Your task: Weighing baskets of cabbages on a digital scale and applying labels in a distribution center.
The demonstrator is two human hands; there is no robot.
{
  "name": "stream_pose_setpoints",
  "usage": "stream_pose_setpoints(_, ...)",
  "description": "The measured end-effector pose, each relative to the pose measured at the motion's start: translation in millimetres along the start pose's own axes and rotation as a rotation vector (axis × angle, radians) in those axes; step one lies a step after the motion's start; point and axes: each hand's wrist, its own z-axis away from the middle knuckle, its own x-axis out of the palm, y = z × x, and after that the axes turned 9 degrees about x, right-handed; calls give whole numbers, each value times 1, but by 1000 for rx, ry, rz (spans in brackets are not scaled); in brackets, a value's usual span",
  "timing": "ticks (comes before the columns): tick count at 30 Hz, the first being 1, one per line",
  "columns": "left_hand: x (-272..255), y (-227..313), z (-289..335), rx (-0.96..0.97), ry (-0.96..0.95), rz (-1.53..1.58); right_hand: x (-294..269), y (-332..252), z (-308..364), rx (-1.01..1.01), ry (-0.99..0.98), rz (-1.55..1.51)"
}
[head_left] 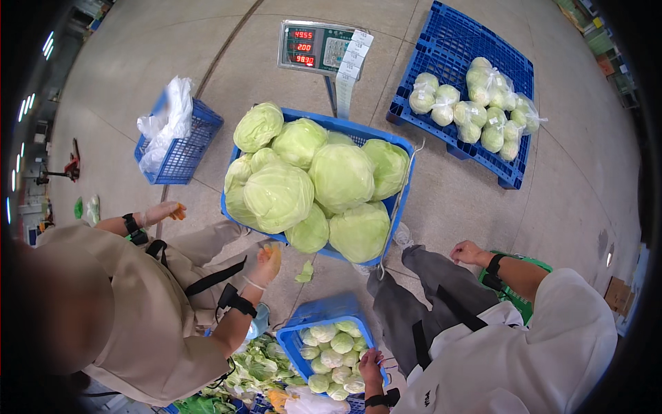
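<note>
My left hand [372, 367] hangs low, fingers curled in, overlapping the right rim of a blue crate [293, 322] of small round cabbages [334, 359]. Whether it touches the rim or holds anything is hidden. My right hand [469, 253] is beside my right leg, fingers loosely bent and apart, with nothing in it. Ahead, a larger blue crate [402, 214] is heaped with big pale green cabbages [278, 196]. Behind that crate stands a digital scale display [316, 47] with lit red digits and a hanging strip of white labels [352, 58].
A co-worker in beige [148, 303] bends at the left, both hands near the large crate. A blue basket of white plastic bags [176, 110] stands far left. Bagged cabbages [493, 103] lie on a blue pallet [448, 41] far right. Loose leaves [258, 366] pile up near the bottom.
</note>
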Motion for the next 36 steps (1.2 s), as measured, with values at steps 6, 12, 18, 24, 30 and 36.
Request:
stream_pose_setpoints(6, -4, -9, 2, -27, -8, -19, -8, -1, -6, -24, 14, -30)
stream_pose_setpoints(12, -5, -10, -1, -47, -18, -20, -11, -4, -4, 12, 19, -21)
stream_pose_setpoints(18, -7, -10, -2, -50, -3, -24, -4, -10, 0, 17, 10, -15)
stream_pose_setpoints(24, -6, -9, 1, -60, 1, -17, -1, -8, -2, 6, 4, -8)
stream_pose_setpoints(30, -5, -10, 3, -50, 18, -21, -1, -12, -3, -4, -2, 12)
stream_pose_setpoints(36, -6, -10, 1, -45, 7, -10, -1, -9, -6, -10, -6, 15)
